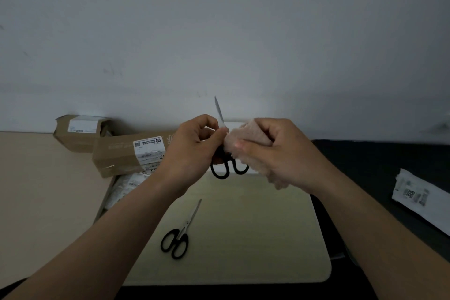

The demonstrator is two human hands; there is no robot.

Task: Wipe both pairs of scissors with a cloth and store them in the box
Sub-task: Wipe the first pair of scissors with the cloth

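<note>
The held scissors (220, 115) stand almost upright above the far edge of the pale mat (267, 238), with the blade tip toward the wall and the black loops hanging low. The left hand (192, 151) pinches them near the pivot, fingers curled in. The right hand (277, 153) clutches the bunched cloth (243, 141), right up against the scissors' right side at the blade root. The wipe likely runs up the long axis, from grip toward tip. The second scissors (186, 224) lie flat left of the mat's centre, nearer the left arm. Cardboard boxes (121, 153) sit at the table's far left.
</note>
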